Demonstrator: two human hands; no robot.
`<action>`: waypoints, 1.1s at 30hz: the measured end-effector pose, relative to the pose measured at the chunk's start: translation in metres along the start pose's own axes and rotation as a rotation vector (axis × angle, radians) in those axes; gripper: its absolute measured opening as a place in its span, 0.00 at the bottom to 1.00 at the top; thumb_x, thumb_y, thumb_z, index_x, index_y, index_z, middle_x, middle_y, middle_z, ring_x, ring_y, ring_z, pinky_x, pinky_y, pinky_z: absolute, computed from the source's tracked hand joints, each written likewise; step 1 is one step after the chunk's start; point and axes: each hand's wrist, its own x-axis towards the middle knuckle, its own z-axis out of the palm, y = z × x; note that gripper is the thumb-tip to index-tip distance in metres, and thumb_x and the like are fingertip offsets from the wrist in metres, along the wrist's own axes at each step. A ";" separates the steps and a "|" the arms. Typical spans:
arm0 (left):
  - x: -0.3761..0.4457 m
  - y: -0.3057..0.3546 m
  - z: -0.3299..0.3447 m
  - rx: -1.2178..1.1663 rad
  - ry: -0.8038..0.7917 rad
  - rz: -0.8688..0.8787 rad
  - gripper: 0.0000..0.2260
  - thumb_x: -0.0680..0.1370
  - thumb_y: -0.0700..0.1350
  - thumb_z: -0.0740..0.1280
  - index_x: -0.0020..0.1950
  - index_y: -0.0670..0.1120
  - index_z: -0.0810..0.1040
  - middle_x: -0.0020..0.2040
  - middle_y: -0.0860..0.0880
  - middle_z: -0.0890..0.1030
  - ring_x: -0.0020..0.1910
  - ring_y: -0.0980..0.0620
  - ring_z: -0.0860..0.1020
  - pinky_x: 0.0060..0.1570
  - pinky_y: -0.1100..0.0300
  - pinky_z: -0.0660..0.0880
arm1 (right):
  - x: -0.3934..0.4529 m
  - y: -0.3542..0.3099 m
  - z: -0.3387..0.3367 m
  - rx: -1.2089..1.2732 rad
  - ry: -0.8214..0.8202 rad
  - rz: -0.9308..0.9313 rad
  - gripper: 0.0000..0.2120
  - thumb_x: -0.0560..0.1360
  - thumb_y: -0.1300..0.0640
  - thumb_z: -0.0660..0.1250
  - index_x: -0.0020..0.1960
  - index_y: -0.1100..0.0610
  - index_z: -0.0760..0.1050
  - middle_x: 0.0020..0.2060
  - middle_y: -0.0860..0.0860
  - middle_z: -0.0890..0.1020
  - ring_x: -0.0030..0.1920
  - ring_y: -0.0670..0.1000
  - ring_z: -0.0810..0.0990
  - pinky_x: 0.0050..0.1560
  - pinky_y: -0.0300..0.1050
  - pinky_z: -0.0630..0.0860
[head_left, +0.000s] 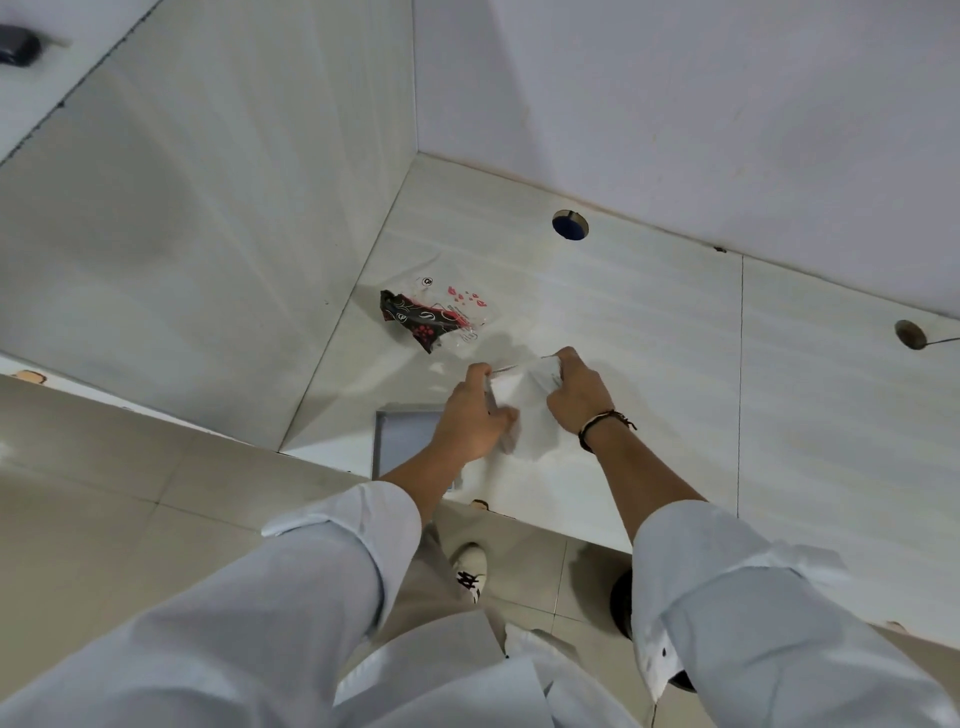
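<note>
Over a white desk top (649, 338), both my hands hold a thin white bag or sheet (524, 410). My left hand (475, 415) grips its left edge with curled fingers. My right hand (574, 392), with a dark bracelet on the wrist, pinches its upper right corner. The white piece hangs stretched between them, just above the surface. Behind my hands, toward the desk's corner, lies a crumpled wrapper (431, 314), part black with red print and part clear plastic.
A round cable hole (570, 225) sits near the back wall, and another hole (910, 334) is at the right. A grey rectangular recess (405, 441) lies under my left wrist. A white partition (182, 260) bounds the desk on the left. My shoe (470, 569) stands on the tiled floor below.
</note>
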 end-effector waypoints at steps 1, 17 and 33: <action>0.002 0.002 0.002 -0.003 0.027 -0.001 0.28 0.77 0.47 0.74 0.73 0.47 0.66 0.57 0.44 0.79 0.53 0.44 0.80 0.47 0.54 0.76 | -0.001 0.000 0.004 0.013 0.015 0.010 0.20 0.73 0.67 0.60 0.64 0.58 0.69 0.48 0.59 0.78 0.48 0.61 0.77 0.45 0.48 0.74; 0.023 0.009 0.006 0.088 -0.196 -0.214 0.20 0.74 0.59 0.73 0.52 0.42 0.81 0.46 0.43 0.87 0.47 0.42 0.87 0.54 0.47 0.84 | 0.003 0.007 0.013 0.238 0.337 0.268 0.21 0.70 0.70 0.60 0.63 0.61 0.69 0.46 0.57 0.77 0.49 0.63 0.79 0.43 0.50 0.75; 0.067 0.011 -0.021 0.139 -0.215 0.038 0.16 0.71 0.39 0.76 0.57 0.47 0.80 0.50 0.50 0.83 0.48 0.49 0.80 0.49 0.57 0.74 | -0.002 0.016 0.022 0.158 0.195 -0.018 0.24 0.69 0.73 0.58 0.62 0.60 0.72 0.48 0.57 0.81 0.51 0.63 0.80 0.43 0.45 0.70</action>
